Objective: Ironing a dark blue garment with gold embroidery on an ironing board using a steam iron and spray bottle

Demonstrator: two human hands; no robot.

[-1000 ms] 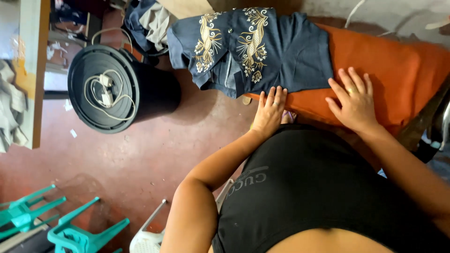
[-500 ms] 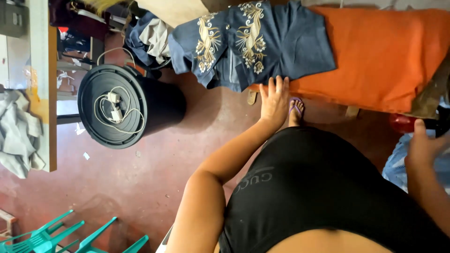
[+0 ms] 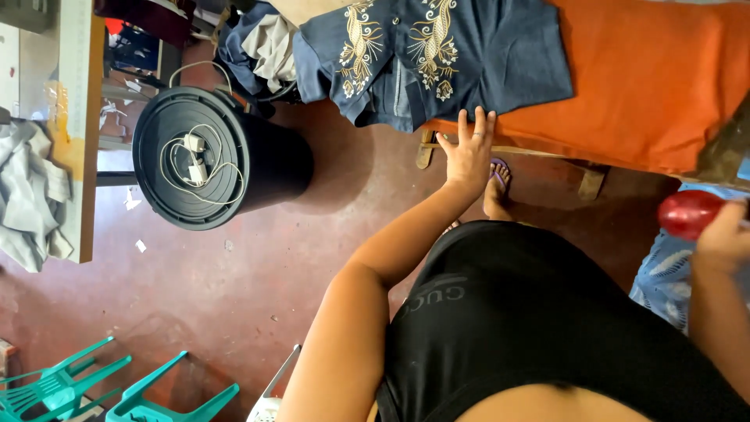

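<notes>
Left hand [image 3: 469,152] open, fingers spread, laid flat at the lower edge of the orange cloth [image 3: 648,86] that covers the table [image 3: 539,151], a little above the middle of the frame. Touching the cloth just below the dark blue garment [image 3: 469,55], or perhaps its hem; hard to tell which. Right hand [image 3: 723,238] at the right edge of the frame, closed around a red rounded object [image 3: 687,212], only partly in view, so impossible to say what kind of thing it is. Held away from the table, above a blue patterned cloth [image 3: 664,273].

Garment spread out with its gold embroidery upward, at the top middle of the frame, the left part hanging over the end of the table.

Judging from this, a step of preparing: garment laid out and kept in place with one hand, red object brought in with the other. For any work on the garment, a need to carry the red object up and left across the orange cloth, and to keep the fabric flat and steady under the left hand.

On the floor [image 3: 195,297] at the left, a black round bin [image 3: 211,160] with a white cable on its lid; green plastic chairs [image 3: 62,383] in the lower left corner.
</notes>
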